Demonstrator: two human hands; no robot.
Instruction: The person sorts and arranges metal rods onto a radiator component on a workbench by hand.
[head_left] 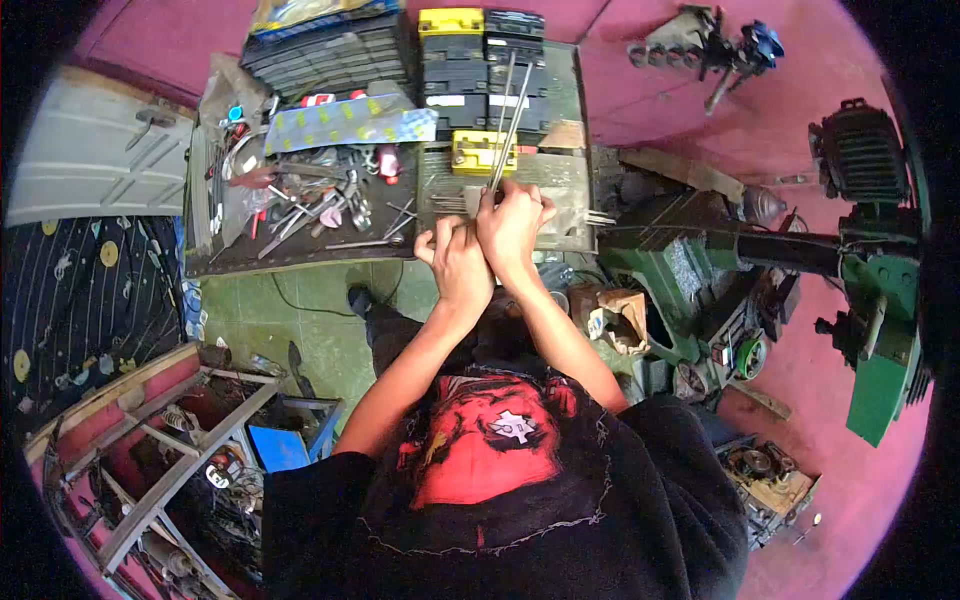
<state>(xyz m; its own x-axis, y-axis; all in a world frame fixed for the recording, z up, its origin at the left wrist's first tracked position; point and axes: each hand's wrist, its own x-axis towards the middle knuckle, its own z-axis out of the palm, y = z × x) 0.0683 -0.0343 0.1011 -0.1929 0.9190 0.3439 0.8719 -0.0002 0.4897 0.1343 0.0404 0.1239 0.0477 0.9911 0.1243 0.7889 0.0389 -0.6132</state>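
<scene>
My right hand is closed around a few long, thin metal rods. They point up and away, over the batteries on the table. Pressed against it on the left is my left hand, with its fingers curled; what they hold, if anything, is hidden. Both hands are at the front edge of the worktable. More thin rods lie on the tabletop beside my hands, and their other ends seem to stick out on the right. A yellow-topped battery stands just beyond my hands.
Loose hand tools crowd the table's left half, under a blue-and-yellow strip. Black batteries stand in rows at the back. A green machine is at the right, with a cardboard box below. A metal frame sits lower left.
</scene>
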